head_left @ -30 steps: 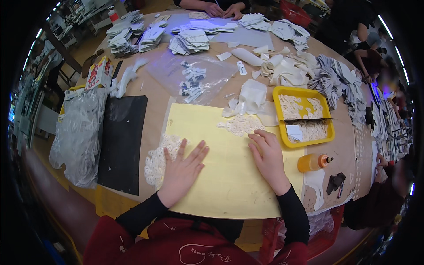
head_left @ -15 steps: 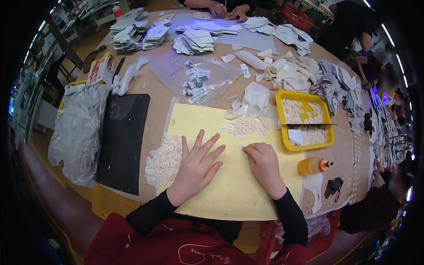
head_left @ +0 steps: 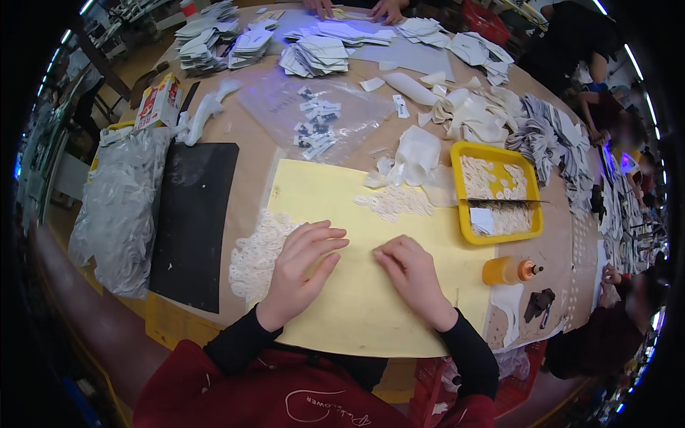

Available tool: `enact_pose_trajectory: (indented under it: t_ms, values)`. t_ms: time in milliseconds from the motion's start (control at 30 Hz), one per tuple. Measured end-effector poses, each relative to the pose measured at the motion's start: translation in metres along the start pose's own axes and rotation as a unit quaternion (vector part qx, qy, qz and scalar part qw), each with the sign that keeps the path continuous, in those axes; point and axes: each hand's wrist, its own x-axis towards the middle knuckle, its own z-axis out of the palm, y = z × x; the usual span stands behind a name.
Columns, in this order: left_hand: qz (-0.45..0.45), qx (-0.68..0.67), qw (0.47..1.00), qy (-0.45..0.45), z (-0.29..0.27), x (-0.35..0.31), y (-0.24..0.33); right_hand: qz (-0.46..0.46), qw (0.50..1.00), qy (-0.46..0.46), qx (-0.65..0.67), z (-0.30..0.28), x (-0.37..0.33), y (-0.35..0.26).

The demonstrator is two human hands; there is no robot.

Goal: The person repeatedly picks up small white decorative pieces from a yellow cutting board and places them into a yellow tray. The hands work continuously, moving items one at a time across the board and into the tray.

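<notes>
A yellow sheet (head_left: pixel 371 314) lies flat on the worktable in front of me. Over its left part is my left hand (head_left: pixel 301 269), open, its fingers outstretched and lightly bent, holding nothing. A heap of small cream oval pieces (head_left: pixel 251 260) spreads beside that hand, partly covered by it. My right hand (head_left: pixel 414 272) is over the middle of the sheet, fingers curled and fingertips together; whatever may be between them is hidden. A second, flatter cluster of the same oval pieces (head_left: pixel 396 205) lies just beyond the right hand.
To the right, a yellow tray (head_left: pixel 536 192) holds more ovals, near an orange bottle (head_left: pixel 506 271). On the left are a black mat (head_left: pixel 193 228) and a plastic bag (head_left: pixel 118 214). Stacked grey-white pieces (head_left: pixel 314 57) and another person's hands (head_left: pixel 385 10) are at the far side.
My left hand has drawn its spread fingers closer together. The right hand has moved slightly left and nearer me, its fingers curling more; the small oval at its fingertips no longer shows.
</notes>
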Motion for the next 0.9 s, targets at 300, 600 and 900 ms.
enact_pose_trajectory:
  t_ms: [300, 600, 900]
  values:
    - [0.059, 0.015, 0.995, -0.078, 0.004, -0.002, -0.001, -0.06, 0.982, 0.159, -0.078, -0.015, 0.012, 0.012]
    - [0.059, 0.0, 0.995, -0.075, 0.002, 0.001, -0.001, -0.003, 0.966, 0.141, -0.217, -0.023, -0.002, 0.022]
    - [0.062, 0.013, 0.995, -0.074, 0.003, 0.001, -0.002, -0.09, 0.991, 0.071, -0.062, -0.005, -0.005, -0.001]
